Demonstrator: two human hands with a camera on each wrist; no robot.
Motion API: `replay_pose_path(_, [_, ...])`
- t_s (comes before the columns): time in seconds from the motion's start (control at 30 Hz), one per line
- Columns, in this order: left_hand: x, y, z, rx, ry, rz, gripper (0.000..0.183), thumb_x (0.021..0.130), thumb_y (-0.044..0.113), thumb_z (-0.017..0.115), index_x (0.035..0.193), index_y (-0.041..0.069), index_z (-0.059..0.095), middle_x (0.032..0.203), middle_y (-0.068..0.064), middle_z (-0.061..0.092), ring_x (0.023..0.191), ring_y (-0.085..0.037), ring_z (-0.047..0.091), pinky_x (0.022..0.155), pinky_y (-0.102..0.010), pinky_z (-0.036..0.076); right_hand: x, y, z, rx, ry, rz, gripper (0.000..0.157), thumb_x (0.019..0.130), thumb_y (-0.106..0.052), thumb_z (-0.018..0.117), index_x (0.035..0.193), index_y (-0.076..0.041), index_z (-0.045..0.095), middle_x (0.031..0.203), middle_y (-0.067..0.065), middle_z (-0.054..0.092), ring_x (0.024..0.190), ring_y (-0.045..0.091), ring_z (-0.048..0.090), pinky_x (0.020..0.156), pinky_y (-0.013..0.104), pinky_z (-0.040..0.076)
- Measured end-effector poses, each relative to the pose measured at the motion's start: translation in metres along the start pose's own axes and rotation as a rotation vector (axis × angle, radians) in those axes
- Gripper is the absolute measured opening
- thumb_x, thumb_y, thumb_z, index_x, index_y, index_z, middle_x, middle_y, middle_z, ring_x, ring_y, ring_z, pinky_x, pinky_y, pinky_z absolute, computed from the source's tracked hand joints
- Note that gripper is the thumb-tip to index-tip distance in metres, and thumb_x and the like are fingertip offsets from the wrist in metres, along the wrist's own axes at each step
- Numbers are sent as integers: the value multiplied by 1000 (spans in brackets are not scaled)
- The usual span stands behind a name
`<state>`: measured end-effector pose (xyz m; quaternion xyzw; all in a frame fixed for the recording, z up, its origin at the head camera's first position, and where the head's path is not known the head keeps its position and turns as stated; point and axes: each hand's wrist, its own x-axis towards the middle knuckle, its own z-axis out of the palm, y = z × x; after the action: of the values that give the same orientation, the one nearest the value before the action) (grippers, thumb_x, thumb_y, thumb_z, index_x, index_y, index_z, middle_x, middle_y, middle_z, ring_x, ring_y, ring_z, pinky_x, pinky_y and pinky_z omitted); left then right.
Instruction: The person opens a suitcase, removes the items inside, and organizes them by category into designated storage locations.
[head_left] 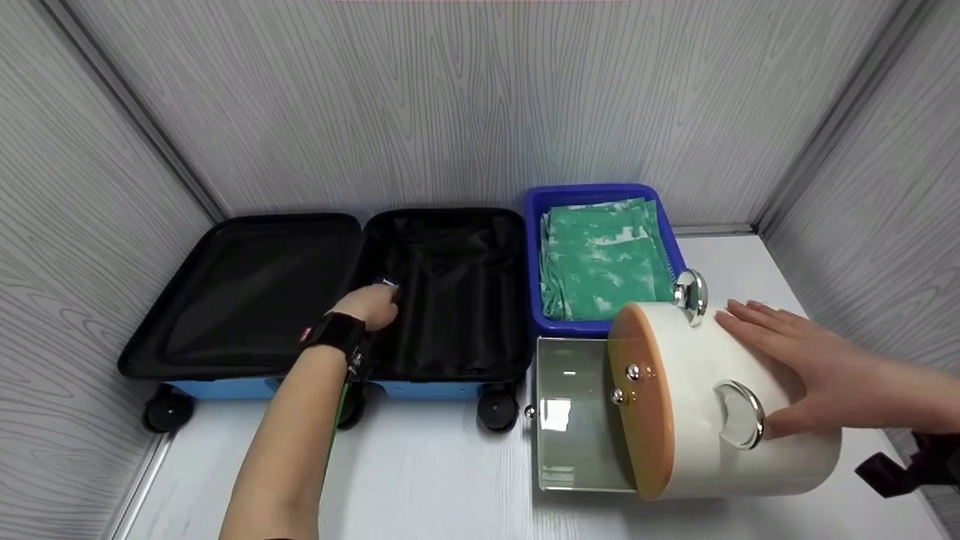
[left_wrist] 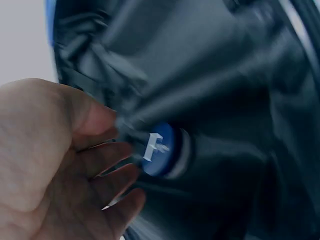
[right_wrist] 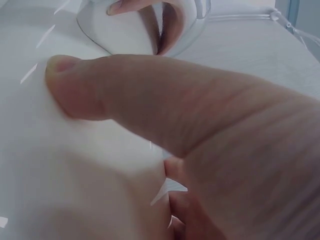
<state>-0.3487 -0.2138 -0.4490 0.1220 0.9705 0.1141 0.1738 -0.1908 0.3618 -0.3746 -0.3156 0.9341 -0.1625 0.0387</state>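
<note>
My left hand (head_left: 367, 306) reaches into the right half of an open black-lined suitcase (head_left: 472, 322). In the left wrist view, a small round container with a blue lid (left_wrist: 159, 150) and a white letter lies against the dark lining. The loosely bent fingers (left_wrist: 117, 182) are right at its edge, with the thumb a little apart from it. My right hand (head_left: 802, 360) rests with fairly straight fingers on a white rounded bin (head_left: 780, 465) with chrome handles and an orange front. In the right wrist view, the thumb (right_wrist: 80, 90) lies across the white surface.
A blue basket (head_left: 534, 262) with folded green-and-white cloth (head_left: 600, 259) stands behind the bin. A clear panel (head_left: 577, 450) extends left from the bin's front. The suitcase's other half (head_left: 255, 300) lies flat at the left. Grey wood-grain walls (head_left: 450, 97) enclose the white table (head_left: 420, 480).
</note>
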Motion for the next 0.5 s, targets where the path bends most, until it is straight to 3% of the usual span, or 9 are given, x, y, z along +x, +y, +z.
replay_pose_path(0.2, [5,-7,3,94,-19,-70,57,103,11,39,156,-9,31,161,-31,28,149,-47,24,120,-55,25,3,-1,0,9,0,-4,124,58,-39,95,163,-21,30,163,17,33,151,34,23,112,14,-1])
replay_pose_path(0.33, [9,-2,4,94,-63,-92,58,101,11,39,156,-7,33,161,-30,27,149,-46,24,119,-54,26,3,-2,0,15,-6,-1,125,58,-40,95,163,-20,30,163,19,32,149,42,25,112,12,-2])
replay_pose_path(0.5, [15,5,3,73,-98,-103,59,101,12,35,156,-9,29,162,-30,23,150,-47,20,121,-55,23,1,-2,0,10,-1,-3,125,58,-42,94,163,-19,30,163,18,32,149,41,25,112,12,-2])
